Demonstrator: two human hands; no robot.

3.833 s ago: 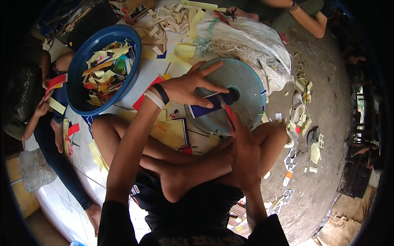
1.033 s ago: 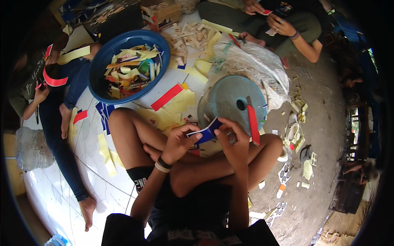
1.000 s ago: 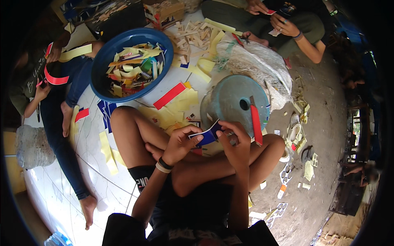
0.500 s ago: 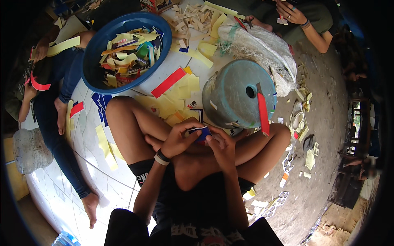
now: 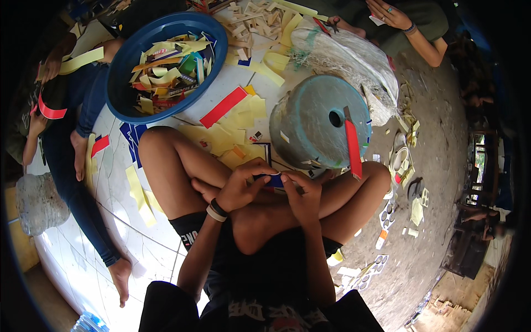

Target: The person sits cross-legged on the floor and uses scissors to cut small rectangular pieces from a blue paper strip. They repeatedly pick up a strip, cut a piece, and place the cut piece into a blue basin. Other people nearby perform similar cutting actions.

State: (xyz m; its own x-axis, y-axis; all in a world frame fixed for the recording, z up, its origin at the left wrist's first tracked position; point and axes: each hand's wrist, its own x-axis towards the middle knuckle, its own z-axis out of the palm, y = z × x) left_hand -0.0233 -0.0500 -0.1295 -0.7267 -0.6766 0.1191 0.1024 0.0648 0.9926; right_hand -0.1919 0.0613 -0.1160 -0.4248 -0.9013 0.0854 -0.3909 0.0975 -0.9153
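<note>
Over my crossed legs, both hands hold a small dark-blue piece of card or sticker sheet point(image 5: 274, 180) with a pale edge. My left hand point(image 5: 241, 185), with a black and a white band at its wrist, pinches one end. At the other end my right hand point(image 5: 302, 195) is closed with thumb and fingers. Just ahead of the hands lie yellow paper sheets point(image 5: 243, 119) and a red strip point(image 5: 224, 107). On an upturned grey-blue bucket point(image 5: 307, 124), right of the hands, rests another red strip point(image 5: 353, 149) with a dark blade-like tip.
A blue basin point(image 5: 113, 105) full of paper scraps stands front left. Wood pieces point(image 5: 257, 25) lie beyond, beside a white woven sack point(image 5: 354, 58) with scissors point(image 5: 333, 25) near it. A person in jeans point(image 5: 66, 160) sits left, another person's hand point(image 5: 390, 14) shows far right. Scraps litter the ground.
My hands have drawn slightly apart, and the blue piece is now held flatter and stretched between them. The view has shifted a little. At the far right, the other person's hands have moved up.
</note>
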